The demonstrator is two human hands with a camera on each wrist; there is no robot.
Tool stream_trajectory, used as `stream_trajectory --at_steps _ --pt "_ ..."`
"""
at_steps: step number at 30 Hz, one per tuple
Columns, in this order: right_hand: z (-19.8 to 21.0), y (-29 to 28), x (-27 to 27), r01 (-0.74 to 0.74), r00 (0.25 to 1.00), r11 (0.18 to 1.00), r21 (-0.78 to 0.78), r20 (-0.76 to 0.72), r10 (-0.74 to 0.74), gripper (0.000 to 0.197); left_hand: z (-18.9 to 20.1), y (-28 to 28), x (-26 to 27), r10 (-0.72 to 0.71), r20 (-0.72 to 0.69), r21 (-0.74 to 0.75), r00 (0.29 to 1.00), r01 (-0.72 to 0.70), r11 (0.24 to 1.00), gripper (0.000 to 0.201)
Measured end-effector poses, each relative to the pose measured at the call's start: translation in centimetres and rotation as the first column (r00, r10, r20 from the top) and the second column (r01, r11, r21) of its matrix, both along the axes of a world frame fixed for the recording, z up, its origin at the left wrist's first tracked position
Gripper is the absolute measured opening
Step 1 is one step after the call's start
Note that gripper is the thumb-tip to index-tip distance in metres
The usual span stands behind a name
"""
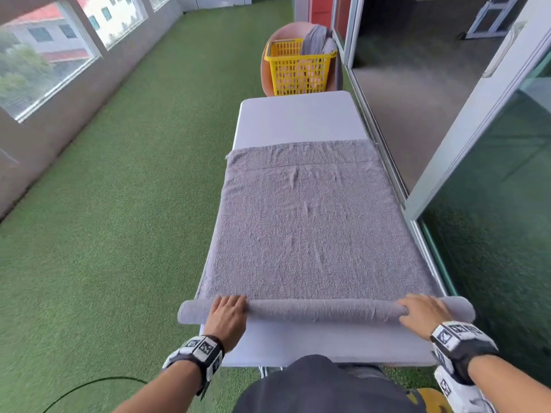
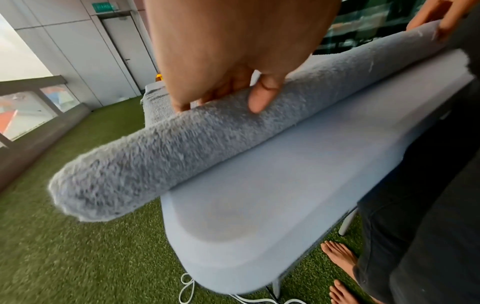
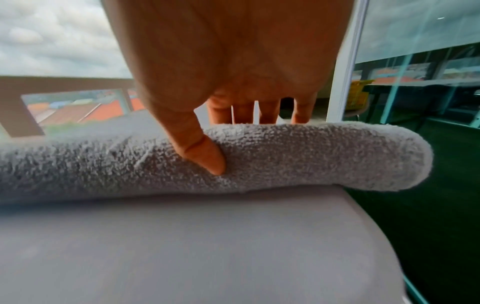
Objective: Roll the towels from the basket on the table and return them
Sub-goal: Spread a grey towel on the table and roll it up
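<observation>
A grey towel (image 1: 313, 228) lies flat along the white table (image 1: 298, 120), and its near end is wound into a roll (image 1: 325, 311) that sticks out past both table sides. My left hand (image 1: 228, 312) grips the roll near its left end, thumb (image 2: 259, 100) on the near side and fingers curled over the top. Close to the right end, my right hand (image 1: 423, 312) grips the roll (image 3: 311, 156) with its thumb (image 3: 205, 156) pressed into the near side and fingers over the far side. A yellow basket (image 1: 298, 70) with another grey towel (image 1: 317, 40) hanging out stands beyond the table's far end.
The basket sits on a round pink chair (image 1: 265, 73). Glass sliding doors (image 1: 447, 114) run close along the table's right side. Green turf (image 1: 119, 204) covers the floor at left. My bare feet (image 2: 337, 259) and a white cord (image 2: 187, 288) are by the table's near end.
</observation>
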State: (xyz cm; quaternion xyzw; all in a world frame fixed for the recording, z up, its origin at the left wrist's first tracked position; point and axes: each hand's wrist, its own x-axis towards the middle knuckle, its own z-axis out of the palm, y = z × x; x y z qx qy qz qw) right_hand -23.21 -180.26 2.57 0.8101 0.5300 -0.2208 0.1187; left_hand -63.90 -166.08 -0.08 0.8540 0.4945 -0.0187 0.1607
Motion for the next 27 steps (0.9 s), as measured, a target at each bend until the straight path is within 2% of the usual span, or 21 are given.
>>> stream_trajectory --at_steps 1,3,5,7,8,10,14,15,16,17,18,21,24,26,27 --pt "-0.2 0.4 0.2 0.013 1.0 0.999 0.041 -0.007 -0.013 0.034 -0.2 0.4 0.1 0.007 0.014 0.032 1.0 -0.007 0.999 0.064" --pt "-0.4 0.2 -0.1 0.046 0.998 0.985 0.165 -0.051 -0.038 0.057 -0.7 0.6 0.2 0.035 -0.026 0.006 0.999 -0.035 0.999 0.054" --pt "-0.9 -1.0 -1.1 0.038 0.996 0.987 0.157 -0.089 -0.024 0.064 -1.6 -0.1 -0.2 0.01 -0.076 -0.04 0.997 -0.013 0.999 0.059" --pt "-1.8 -3.0 -2.4 0.001 0.998 0.995 0.099 -0.064 0.006 0.071 -2.1 -1.2 -0.7 -0.025 -0.16 -0.078 0.987 0.013 0.997 0.069" --pt "-2.1 -3.8 -2.8 0.006 0.999 0.996 0.089 -0.048 -0.002 0.072 -2.3 -1.6 -0.9 -0.03 -0.179 -0.086 0.983 0.015 0.996 0.069" --pt "-2.2 -4.6 -3.3 0.01 1.0 0.995 0.099 -0.012 -0.008 0.068 -2.4 -2.0 -1.1 -0.046 -0.148 -0.031 0.988 0.042 0.999 0.054" --pt "-0.8 -2.7 -2.5 0.022 1.0 0.996 0.092 0.018 -0.024 0.029 -0.7 -0.8 -0.5 -0.036 -0.106 0.049 0.994 0.041 0.998 0.015" --pt "-0.5 -1.7 -2.0 0.034 0.999 0.997 0.068 0.006 -0.035 0.02 -0.2 -0.2 -0.2 -0.035 -0.11 0.058 0.993 0.042 0.997 0.014" --pt "-0.1 -0.7 -1.5 0.038 0.999 0.999 0.033 0.007 -0.038 0.013 0.2 0.3 0.3 -0.034 -0.121 0.052 0.992 0.041 0.998 0.024" --pt "0.1 0.2 -1.1 0.041 0.999 0.999 0.008 0.006 -0.041 0.014 0.3 0.7 0.6 -0.034 -0.117 0.057 0.993 0.04 0.998 0.035" --pt "0.0 0.9 -0.7 0.049 0.999 0.999 0.021 0.003 -0.049 0.023 0.3 1.0 0.9 -0.014 -0.083 0.074 0.996 0.02 0.997 0.044" --pt "-0.8 0.9 -0.4 0.094 0.996 0.982 0.165 -0.019 -0.092 0.044 -0.7 0.6 1.1 0.037 -0.04 0.003 0.999 -0.037 0.999 0.053" --pt "-2.3 -1.5 -1.2 0.04 0.998 0.996 0.082 -0.048 -0.036 0.067 -1.8 -0.6 0.0 -0.053 -0.135 -0.044 0.989 0.048 0.998 0.069" --pt "-2.9 -3.0 -1.9 0.001 1.0 0.999 0.04 0.0 -0.001 0.071 -2.4 -1.3 -0.7 -0.066 -0.11 -0.014 0.992 0.065 0.998 0.056" --pt "-2.8 -3.1 -2.1 -0.003 1.0 0.999 0.044 0.025 0.002 0.065 -2.3 -1.4 -0.7 -0.071 -0.077 -0.009 0.995 0.07 0.997 0.044"
